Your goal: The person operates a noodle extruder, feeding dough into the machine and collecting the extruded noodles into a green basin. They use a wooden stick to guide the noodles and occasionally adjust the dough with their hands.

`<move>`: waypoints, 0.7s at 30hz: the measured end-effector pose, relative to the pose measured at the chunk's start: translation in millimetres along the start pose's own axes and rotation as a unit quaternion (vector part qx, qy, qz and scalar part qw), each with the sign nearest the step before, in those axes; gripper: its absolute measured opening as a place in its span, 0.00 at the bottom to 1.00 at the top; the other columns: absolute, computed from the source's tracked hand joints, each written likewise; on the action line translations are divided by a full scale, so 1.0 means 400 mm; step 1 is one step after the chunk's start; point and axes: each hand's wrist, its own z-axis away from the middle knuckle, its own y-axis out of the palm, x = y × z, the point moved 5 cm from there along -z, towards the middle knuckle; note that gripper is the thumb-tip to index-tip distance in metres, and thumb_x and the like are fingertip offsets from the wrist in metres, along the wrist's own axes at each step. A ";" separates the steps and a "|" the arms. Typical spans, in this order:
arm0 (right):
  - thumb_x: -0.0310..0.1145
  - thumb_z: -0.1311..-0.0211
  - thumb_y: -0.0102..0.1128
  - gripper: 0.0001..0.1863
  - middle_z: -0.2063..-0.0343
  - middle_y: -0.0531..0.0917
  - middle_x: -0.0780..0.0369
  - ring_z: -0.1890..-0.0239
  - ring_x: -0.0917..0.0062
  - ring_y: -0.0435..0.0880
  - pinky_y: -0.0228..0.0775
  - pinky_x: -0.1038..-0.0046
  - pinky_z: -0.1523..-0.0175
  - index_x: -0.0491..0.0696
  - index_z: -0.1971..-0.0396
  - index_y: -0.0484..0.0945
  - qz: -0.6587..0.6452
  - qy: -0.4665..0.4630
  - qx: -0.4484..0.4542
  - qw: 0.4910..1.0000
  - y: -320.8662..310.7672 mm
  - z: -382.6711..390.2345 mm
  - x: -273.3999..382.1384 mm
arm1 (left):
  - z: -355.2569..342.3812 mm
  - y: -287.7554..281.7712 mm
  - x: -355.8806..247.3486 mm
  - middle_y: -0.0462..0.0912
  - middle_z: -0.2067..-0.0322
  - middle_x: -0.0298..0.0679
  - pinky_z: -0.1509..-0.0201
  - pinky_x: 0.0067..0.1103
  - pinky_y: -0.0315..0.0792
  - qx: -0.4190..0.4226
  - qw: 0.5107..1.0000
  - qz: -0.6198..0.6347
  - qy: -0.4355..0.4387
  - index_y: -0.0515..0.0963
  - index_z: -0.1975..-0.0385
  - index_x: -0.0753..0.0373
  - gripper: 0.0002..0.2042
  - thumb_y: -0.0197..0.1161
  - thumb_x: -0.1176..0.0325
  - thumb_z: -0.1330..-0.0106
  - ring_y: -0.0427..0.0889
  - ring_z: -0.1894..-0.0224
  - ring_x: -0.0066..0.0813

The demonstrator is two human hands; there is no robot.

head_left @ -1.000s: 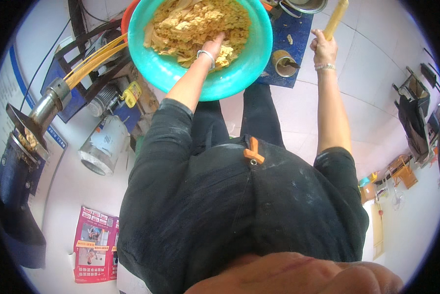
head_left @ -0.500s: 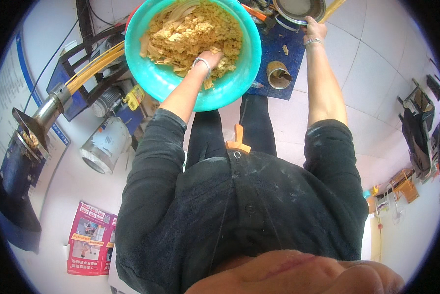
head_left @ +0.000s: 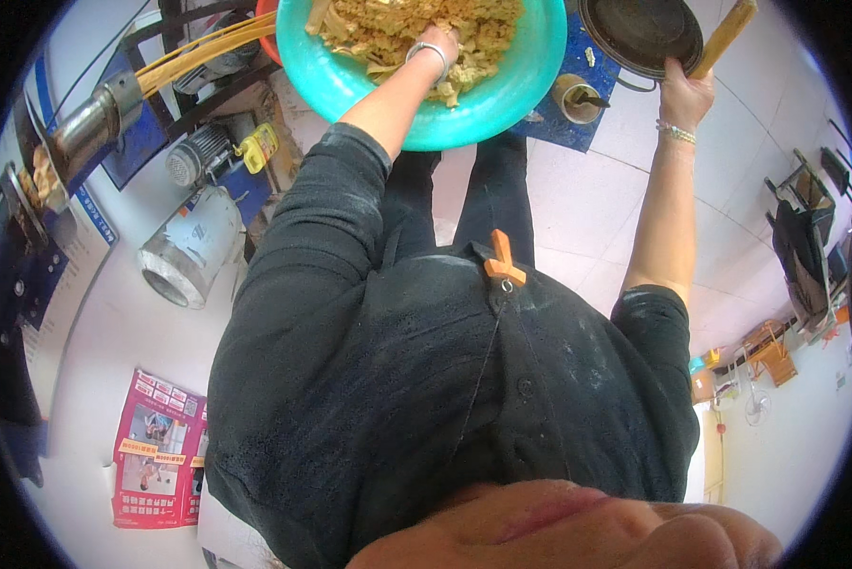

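Crumbly yellow dough (head_left: pixel 483 38) fills a turquoise basin (head_left: pixel 530 104) at the top centre, in front of my legs. My left hand (head_left: pixel 434 47) reaches into it, with the fingers sunk in the crumbs and hidden. At the upper right my right hand (head_left: pixel 684 93) is closed on the edge of a dark round metal pan (head_left: pixel 644 33), which is tilted with its dark side showing. A light wooden stick (head_left: pixel 727 36) rises beside the same hand; whether it belongs to the pan I cannot tell.
An open tin (head_left: pixel 578 100) with a dark tool in it stands on a blue surface (head_left: pixel 559 133) right of the basin. At left, yellow strands (head_left: pixel 208 52) hang from a metal extruder nozzle (head_left: pixel 99 114). A motor (head_left: pixel 198 156), a yellow bottle (head_left: pixel 258 147) and a metal cylinder (head_left: pixel 189 247) are below.
The pan has tipped, turning from its light inside to its dark side, as my right hand moved right and down. The view has shifted; my left hand stays in the dough.
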 end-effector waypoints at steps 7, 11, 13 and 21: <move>0.31 0.41 0.71 0.13 0.69 0.88 0.61 0.66 0.75 0.86 0.78 0.71 0.58 0.46 0.57 0.82 0.108 -0.080 0.042 0.990 -0.015 0.213 0.233 | 0.157 -0.102 0.018 0.85 0.50 0.54 0.44 0.34 0.79 -0.010 0.970 0.236 0.063 0.79 0.43 0.63 0.24 0.64 0.56 0.36 0.86 0.50 0.46; 0.30 0.42 0.70 0.17 0.63 0.87 0.59 0.63 0.69 0.87 0.81 0.68 0.56 0.47 0.52 0.80 0.075 -0.192 0.059 0.977 0.051 0.333 0.380 | 0.208 0.019 0.029 0.86 0.62 0.49 0.55 0.42 0.85 0.153 0.777 0.604 -0.089 0.81 0.58 0.69 0.14 0.60 0.62 0.29 0.87 0.60 0.48; 0.28 0.42 0.67 0.17 0.54 0.85 0.56 0.57 0.62 0.87 0.81 0.66 0.53 0.46 0.52 0.79 0.074 -0.242 0.063 0.965 0.089 0.370 0.420 | 0.258 0.066 -0.015 0.86 0.63 0.48 0.50 0.40 0.83 0.281 0.687 0.662 -0.106 0.81 0.60 0.67 0.14 0.63 0.59 0.30 0.85 0.57 0.44; 0.29 0.42 0.68 0.15 0.59 0.88 0.56 0.60 0.69 0.88 0.80 0.69 0.51 0.46 0.55 0.80 0.061 -0.005 0.126 0.990 0.103 0.301 0.334 | 0.016 0.132 0.097 0.88 0.66 0.41 0.59 0.34 0.79 0.142 0.938 0.235 0.211 0.85 0.62 0.59 0.12 0.61 0.58 0.28 0.86 0.64 0.42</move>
